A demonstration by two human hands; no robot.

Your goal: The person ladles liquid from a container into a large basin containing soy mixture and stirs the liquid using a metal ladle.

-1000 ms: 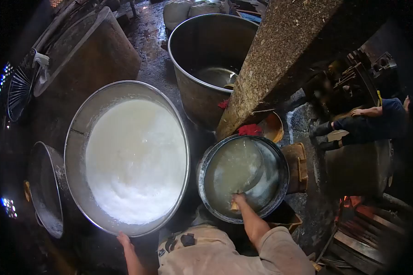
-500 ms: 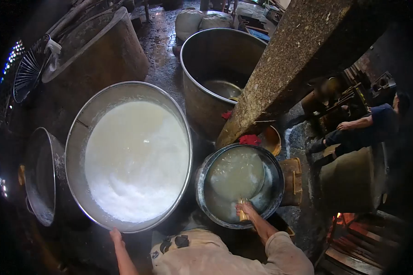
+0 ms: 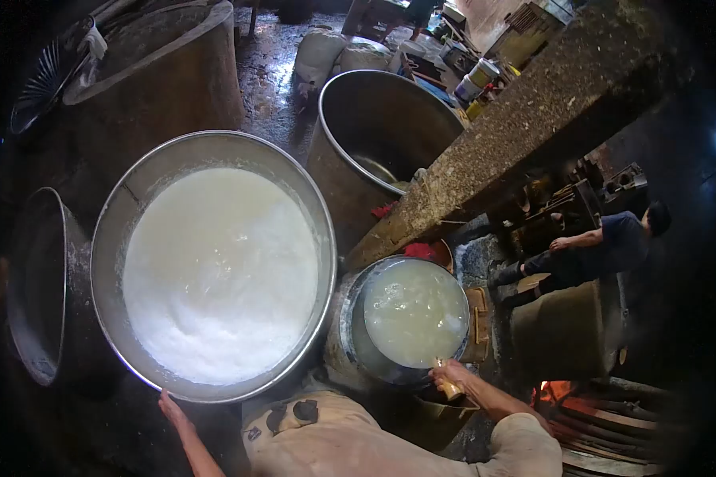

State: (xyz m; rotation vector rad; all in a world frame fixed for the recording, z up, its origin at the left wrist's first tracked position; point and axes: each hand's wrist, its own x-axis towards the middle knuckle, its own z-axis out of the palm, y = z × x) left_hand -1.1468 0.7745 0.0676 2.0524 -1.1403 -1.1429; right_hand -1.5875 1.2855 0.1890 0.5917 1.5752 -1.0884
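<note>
My right hand (image 3: pixel 450 372) is closed round the short wooden handle (image 3: pixel 451 389) of a large round ladle (image 3: pixel 416 312). Cloudy, pale liquid fills the ladle nearly to its rim. It is held over a metal pot (image 3: pixel 344 322), covering most of the pot's mouth. At the front edge of a wide metal vat (image 3: pixel 326 238), my left hand (image 3: pixel 173 410) touches the outside of the rim with its fingers fairly straight. White, frothy liquid (image 3: pixel 223 270) stands in that vat, thickest with foam toward the near side.
A rough slanting post (image 3: pixel 485 151) rises beside the pot. Behind stands another deep metal vat (image 3: pixel 326 159). A red cloth (image 3: pixel 422 251) lies near the post's foot. To the right are another person (image 3: pixel 605 242) and a fire (image 3: pixel 553 393) with long wood pieces. A tub (image 3: pixel 65 262) stands left.
The ladle has risen from the liquid in the pot, full, and moved right with my right hand. My left hand stays at the vat's rim. The view has shifted.
</note>
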